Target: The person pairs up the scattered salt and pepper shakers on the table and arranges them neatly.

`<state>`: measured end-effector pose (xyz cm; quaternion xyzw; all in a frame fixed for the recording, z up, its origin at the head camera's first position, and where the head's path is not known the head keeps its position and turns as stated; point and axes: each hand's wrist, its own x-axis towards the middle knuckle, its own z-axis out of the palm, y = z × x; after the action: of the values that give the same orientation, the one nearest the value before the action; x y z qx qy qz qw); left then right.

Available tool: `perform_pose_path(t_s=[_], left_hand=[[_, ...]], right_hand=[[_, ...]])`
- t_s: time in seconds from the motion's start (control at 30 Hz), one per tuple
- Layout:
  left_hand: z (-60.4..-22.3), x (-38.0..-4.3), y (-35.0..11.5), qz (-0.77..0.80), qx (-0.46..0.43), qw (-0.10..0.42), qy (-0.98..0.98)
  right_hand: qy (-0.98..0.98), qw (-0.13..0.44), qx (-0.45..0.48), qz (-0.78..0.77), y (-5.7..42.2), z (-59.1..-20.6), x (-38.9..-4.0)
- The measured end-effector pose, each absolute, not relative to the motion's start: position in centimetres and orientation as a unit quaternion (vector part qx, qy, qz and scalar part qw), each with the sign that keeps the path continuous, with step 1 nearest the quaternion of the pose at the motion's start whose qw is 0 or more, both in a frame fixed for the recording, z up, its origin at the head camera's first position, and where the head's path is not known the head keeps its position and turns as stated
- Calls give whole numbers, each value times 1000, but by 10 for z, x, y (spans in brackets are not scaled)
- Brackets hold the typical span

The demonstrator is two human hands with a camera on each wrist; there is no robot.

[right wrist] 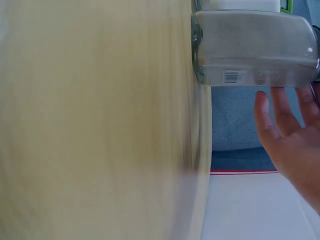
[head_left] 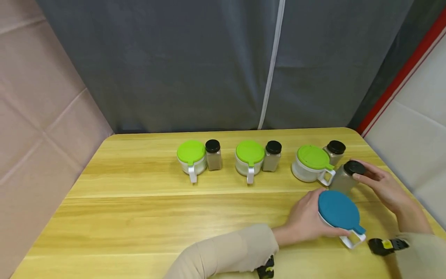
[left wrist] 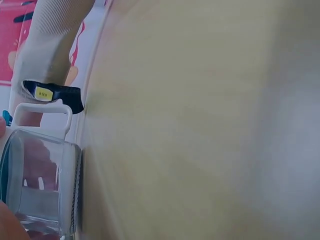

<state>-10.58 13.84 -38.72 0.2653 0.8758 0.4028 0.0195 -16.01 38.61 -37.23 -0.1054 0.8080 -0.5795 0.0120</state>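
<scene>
My left hand [head_left: 310,219] holds a seasoning pot with a blue lid [head_left: 338,209], its thumb along the near side by the white handle. In the left wrist view, the pot's clear body [left wrist: 42,182] is upright, its base at or close to the tabletop. My right hand [head_left: 386,186] has thumb and fingers about the top of a square spice bottle with a black cap [head_left: 354,167]. In the right wrist view, that bottle's clear body [right wrist: 255,47] stands upright and several fingertips [right wrist: 277,92] meet its side near the cap.
Three green-lidded pots stand along the back: left [head_left: 191,152], middle [head_left: 250,153] and right [head_left: 313,157]. Black-capped bottles stand beside them: left [head_left: 214,159], middle [head_left: 271,159] and right [head_left: 335,148]. A grey curtain [head_left: 195,69] hangs behind the wooden table [head_left: 139,228].
</scene>
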Motion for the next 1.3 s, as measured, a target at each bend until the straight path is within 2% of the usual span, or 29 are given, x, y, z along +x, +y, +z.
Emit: perform_pose_path(t_s=[0.43, 0.73, 1.3], left_hand=[[-378, -94, 106, 390, 307, 61, 866], [-376, -92, 80, 384, 331, 74, 859], [-365, -96, 18, 421, 345, 98, 833]], right_hand=[[885, -6, -84, -457, 382, -360, -150], [892, -26, -96, -442, 375, -353, -141], [889, -18, -125, -441, 354, -340, -115]])
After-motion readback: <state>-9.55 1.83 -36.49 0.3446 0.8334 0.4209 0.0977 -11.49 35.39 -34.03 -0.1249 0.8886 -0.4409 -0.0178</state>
